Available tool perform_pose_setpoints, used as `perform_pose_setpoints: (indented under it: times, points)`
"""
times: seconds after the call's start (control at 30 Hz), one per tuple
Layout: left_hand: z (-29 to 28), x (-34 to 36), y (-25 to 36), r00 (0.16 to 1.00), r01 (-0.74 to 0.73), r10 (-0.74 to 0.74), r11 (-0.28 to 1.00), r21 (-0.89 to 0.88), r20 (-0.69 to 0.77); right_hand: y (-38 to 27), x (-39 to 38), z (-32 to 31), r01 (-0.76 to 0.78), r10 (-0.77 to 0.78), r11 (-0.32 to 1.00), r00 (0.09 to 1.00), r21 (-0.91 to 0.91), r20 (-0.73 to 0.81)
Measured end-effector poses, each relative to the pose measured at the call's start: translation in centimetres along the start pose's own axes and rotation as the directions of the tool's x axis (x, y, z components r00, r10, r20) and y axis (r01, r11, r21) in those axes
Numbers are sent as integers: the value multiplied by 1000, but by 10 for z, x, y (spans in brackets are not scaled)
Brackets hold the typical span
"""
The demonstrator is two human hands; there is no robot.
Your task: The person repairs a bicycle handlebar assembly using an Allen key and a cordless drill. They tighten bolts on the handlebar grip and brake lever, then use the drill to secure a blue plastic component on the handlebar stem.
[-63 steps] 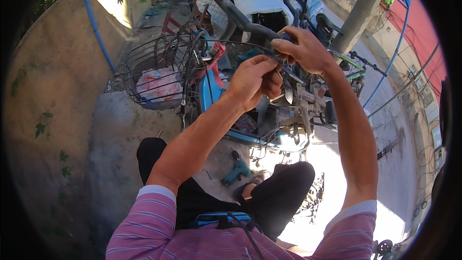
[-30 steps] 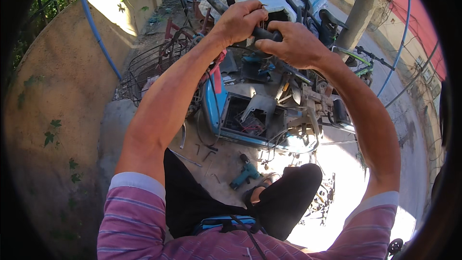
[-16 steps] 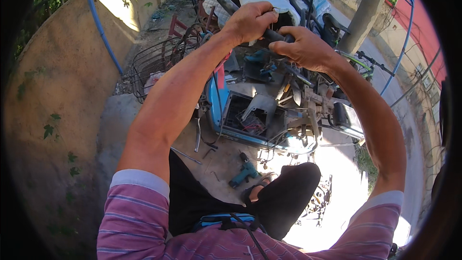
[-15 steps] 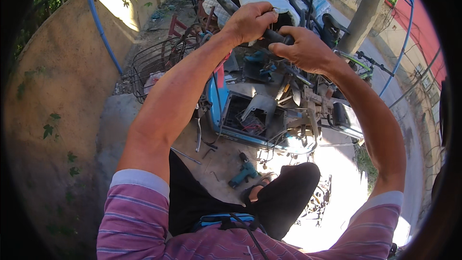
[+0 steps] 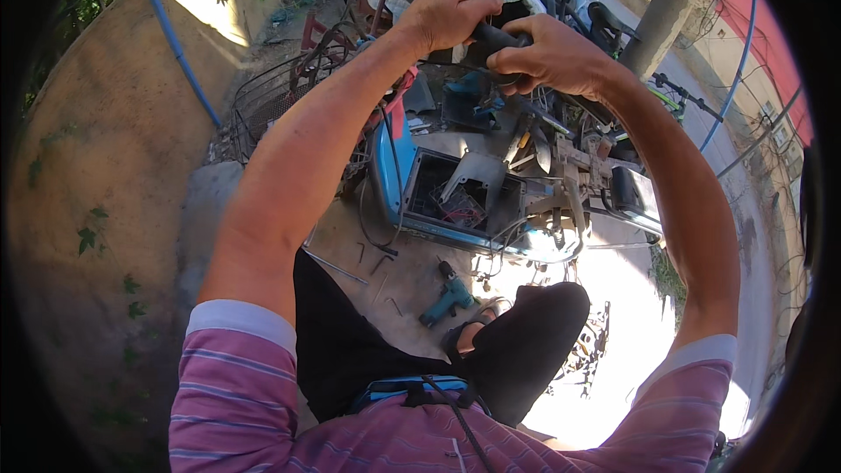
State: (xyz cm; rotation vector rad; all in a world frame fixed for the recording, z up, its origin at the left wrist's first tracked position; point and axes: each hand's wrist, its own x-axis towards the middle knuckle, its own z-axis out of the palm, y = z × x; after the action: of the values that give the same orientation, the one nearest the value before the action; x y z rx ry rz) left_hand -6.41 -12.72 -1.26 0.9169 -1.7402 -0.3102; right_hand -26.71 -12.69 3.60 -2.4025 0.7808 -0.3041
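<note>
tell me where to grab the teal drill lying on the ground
Take the drill by its handle, the limb that juts off the teal body, coming straight down from above, since it lies flat on the concrete with bare ground around it. Probably use the right hand, as the drill lies just by the sandalled foot. Both hands now grip the dark bar.

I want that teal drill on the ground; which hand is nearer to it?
Neither clearly. The left hand and right hand are both up on the black bar, far above the drill; the right sits slightly lower.
</note>
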Motion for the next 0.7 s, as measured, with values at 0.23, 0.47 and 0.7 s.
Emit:
perform_pose_setpoints:
  times: [0.23,0.47,0.7]
  points:
    - [-3,4,-4,999,7,-7,1000,4,44,6,-3,-12,-88,38,960,981,266,188]
    - [2,-20,-7,999,35,-35,999,-6,39,7,-16,20,135,-338,789,909,-599,-241]
    - [5,-23,0,990,131,-128,989,-63,52,10,-17,1,106,-116,984,991,-145,-61]
